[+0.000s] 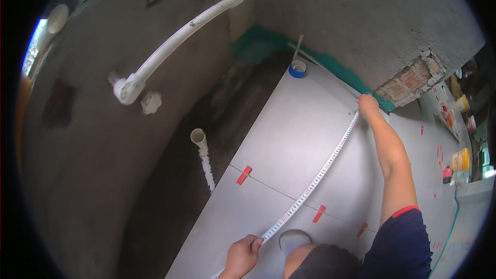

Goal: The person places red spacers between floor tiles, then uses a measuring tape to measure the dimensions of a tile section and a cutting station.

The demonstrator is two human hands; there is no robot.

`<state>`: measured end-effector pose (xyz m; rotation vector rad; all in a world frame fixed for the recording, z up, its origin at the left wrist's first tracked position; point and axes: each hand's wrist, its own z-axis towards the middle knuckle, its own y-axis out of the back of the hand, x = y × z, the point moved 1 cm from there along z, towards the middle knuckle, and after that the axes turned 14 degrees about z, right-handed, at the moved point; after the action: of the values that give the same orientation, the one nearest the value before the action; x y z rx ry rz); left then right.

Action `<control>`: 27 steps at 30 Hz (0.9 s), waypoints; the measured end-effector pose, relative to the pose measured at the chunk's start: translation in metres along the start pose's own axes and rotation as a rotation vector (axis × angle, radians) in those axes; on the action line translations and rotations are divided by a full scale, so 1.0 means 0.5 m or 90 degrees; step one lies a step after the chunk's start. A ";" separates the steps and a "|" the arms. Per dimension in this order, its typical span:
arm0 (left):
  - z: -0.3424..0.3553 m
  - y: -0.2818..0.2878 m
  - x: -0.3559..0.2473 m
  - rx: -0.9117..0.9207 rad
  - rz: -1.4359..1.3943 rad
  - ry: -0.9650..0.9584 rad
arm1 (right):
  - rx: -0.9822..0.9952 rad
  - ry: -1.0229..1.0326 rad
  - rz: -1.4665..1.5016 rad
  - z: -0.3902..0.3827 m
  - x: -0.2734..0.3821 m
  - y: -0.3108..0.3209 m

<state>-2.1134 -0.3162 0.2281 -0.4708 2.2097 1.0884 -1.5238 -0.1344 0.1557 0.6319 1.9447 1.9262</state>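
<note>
A white tape measure blade (323, 173) with dark markings runs diagonally across large pale grey floor tiles (302, 124). Low in the picture, my left hand (242, 256) is closed, pinching the blade between thumb and fingers; a short piece of blade shows below it. My right hand (368, 106) reaches to the tile edge by the far wall, its fingers closed around the blade's other end. What lies inside those right fingers is hidden. Red tile clips (244, 175) sit along the joint that the blade crosses.
A blue-banded white ring (297, 69) stands at the far tile corner, below a thin white strip (298, 46). Left of the tiles, an open pipe (198, 135) rises from a dark recess. A white wall pipe (181, 46) hangs above. Yellow buckets (460, 159) stand at right.
</note>
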 end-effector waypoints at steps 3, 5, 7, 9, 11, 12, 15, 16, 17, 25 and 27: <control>0.031 -0.033 0.003 0.020 -0.031 0.038 | -0.046 0.064 0.086 0.020 0.024 -0.007; 0.043 -0.044 0.015 0.037 -0.058 0.081 | -0.056 0.089 0.172 0.029 0.043 0.020; 0.057 -0.050 0.020 0.049 -0.105 0.106 | -0.069 0.069 0.192 0.047 0.054 0.018; 0.077 -0.061 0.014 0.064 -0.157 0.127 | -0.045 0.069 0.159 0.077 0.026 -0.010; 0.101 -0.078 0.005 0.030 -0.128 0.081 | -0.018 0.054 0.124 0.104 0.001 -0.037; 0.111 -0.087 0.000 0.030 -0.132 0.086 | -0.013 0.057 0.122 0.118 -0.005 -0.050; 0.139 -0.110 -0.009 -0.017 -0.146 0.077 | 0.048 0.030 0.021 0.169 -0.007 -0.087; 0.148 -0.116 -0.011 -0.043 -0.154 0.072 | 0.069 0.042 -0.029 0.190 0.002 -0.104; 0.158 -0.123 -0.010 -0.070 -0.160 0.070 | 0.093 0.057 -0.078 0.208 0.019 -0.120; 0.257 -0.150 0.066 -0.024 0.123 -0.031 | 0.142 0.062 -0.026 0.311 0.173 -0.158; 0.267 -0.137 0.064 0.001 0.124 -0.023 | 0.136 0.106 -0.039 0.332 0.180 -0.177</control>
<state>-2.0490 -0.2513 0.1045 -0.2362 2.2606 1.1848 -1.5194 0.0553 0.0691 0.4725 2.2664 1.7998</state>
